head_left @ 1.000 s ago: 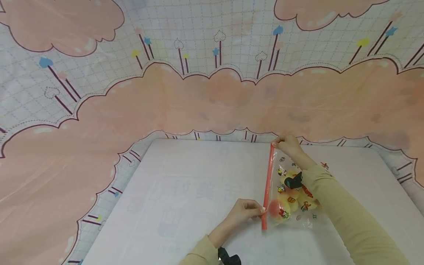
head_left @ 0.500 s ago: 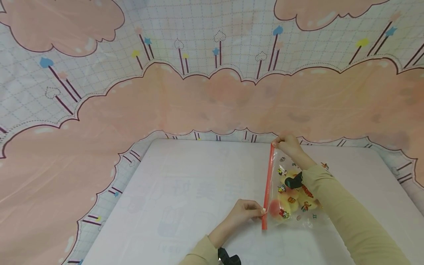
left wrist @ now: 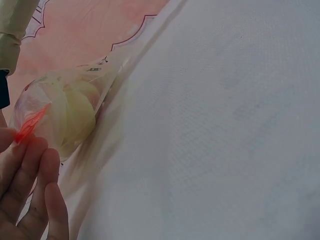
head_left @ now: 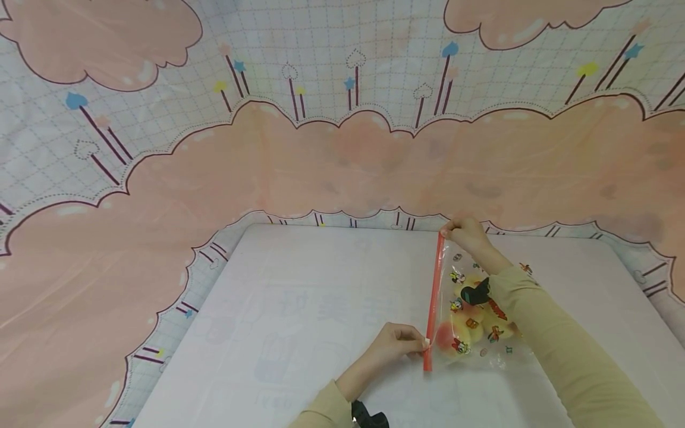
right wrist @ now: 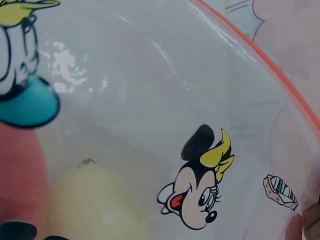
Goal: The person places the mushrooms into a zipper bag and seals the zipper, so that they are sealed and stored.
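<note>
I see a white counter edged by a pink cloud-print cloth. On its right side lies a clear cartoon-print bag with yellowish fruit inside. My right hand pinches the far end of its red zip strip; my left hand pinches the strip near the near end, fingers curled.

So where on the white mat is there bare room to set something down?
The white mat is bare left of the red zip strip, out to its left edge. It is crowded on the right, where the printed bag, left hand and right hand sit.
</note>
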`<act>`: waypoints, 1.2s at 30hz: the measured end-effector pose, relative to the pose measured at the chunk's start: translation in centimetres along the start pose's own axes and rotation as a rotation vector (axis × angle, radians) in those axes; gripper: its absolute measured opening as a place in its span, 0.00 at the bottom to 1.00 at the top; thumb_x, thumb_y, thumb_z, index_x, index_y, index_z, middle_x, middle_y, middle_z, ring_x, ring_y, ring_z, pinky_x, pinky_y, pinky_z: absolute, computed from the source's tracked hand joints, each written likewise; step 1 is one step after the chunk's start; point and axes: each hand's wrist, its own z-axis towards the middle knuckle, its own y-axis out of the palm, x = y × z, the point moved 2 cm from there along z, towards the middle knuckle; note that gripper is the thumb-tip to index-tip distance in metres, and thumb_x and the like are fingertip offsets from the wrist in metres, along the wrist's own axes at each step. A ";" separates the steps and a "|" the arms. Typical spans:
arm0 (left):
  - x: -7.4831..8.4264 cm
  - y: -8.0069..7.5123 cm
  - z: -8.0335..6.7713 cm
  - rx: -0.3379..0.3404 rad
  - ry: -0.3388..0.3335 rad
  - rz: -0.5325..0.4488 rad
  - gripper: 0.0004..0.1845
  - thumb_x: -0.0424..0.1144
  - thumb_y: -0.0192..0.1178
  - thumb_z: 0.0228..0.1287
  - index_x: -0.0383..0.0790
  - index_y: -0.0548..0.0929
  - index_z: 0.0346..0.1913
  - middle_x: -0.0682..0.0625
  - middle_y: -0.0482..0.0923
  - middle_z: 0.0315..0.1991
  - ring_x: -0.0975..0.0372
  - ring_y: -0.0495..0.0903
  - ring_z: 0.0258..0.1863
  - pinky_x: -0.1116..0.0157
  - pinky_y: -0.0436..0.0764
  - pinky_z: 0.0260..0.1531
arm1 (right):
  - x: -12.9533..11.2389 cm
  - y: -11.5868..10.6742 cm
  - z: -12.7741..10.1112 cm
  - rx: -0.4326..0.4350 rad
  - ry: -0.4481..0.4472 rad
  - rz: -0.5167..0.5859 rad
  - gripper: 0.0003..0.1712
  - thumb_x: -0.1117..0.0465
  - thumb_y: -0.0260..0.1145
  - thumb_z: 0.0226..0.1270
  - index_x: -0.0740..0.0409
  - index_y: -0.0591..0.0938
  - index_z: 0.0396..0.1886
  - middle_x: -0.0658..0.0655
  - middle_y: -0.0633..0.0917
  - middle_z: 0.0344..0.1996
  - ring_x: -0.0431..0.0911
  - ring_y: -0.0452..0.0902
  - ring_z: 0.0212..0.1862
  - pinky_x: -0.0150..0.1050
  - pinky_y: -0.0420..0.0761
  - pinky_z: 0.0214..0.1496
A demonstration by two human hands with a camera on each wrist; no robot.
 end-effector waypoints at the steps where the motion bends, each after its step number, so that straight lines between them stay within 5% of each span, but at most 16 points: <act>1: 0.0 0.0 0.0 -0.002 -0.001 -0.002 0.11 0.36 0.62 0.60 0.28 0.85 0.34 0.30 0.83 0.33 0.68 0.76 0.25 0.73 0.74 0.25 | 0.0 0.0 0.0 0.001 -0.001 0.000 0.18 0.60 0.54 0.73 0.72 0.78 0.49 0.71 0.76 0.54 0.63 0.69 0.58 0.60 0.70 0.61; 36: 0.1 0.3 -0.5 -0.061 -0.027 -0.003 0.10 0.33 0.64 0.58 0.25 0.85 0.33 0.28 0.83 0.35 0.68 0.78 0.23 0.74 0.76 0.25 | -0.1 -0.2 -0.1 0.000 -0.023 0.020 0.16 0.62 0.55 0.72 0.72 0.79 0.48 0.71 0.74 0.55 0.64 0.67 0.61 0.59 0.71 0.60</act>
